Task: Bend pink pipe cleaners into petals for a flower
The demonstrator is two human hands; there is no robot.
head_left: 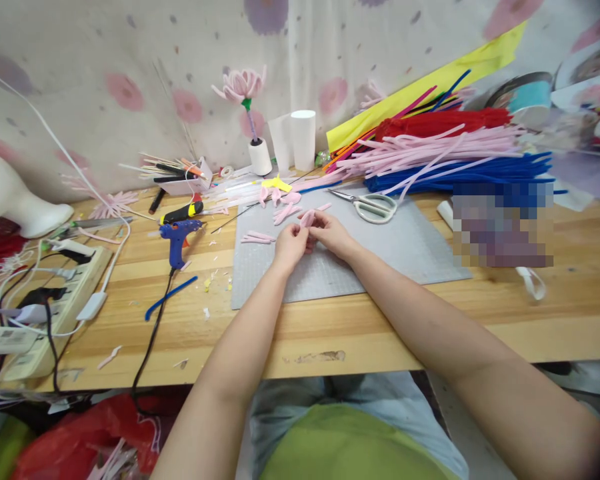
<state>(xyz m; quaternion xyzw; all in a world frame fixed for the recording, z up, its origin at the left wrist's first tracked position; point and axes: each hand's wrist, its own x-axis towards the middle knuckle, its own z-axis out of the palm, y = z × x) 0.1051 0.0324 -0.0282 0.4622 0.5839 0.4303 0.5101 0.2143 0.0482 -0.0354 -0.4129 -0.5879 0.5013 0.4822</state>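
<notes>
Petals: you're on one now, both hands (310, 237) pinching a pink petal (307, 217) | done: several (259, 237) on mat (405, 247) | left: pink stems (430, 150) piled untouched

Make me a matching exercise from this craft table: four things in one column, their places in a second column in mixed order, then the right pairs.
Things:
1. scissors
2. glue gun
3. power strip
4. pink piece

Places:
A. at the table's left edge
B. pinched between the left hand and right hand
C. on the grey mat, at its far edge
D. on bare wood just left of the mat

Pairs: 1-C, 2-D, 3-A, 4-B
</notes>
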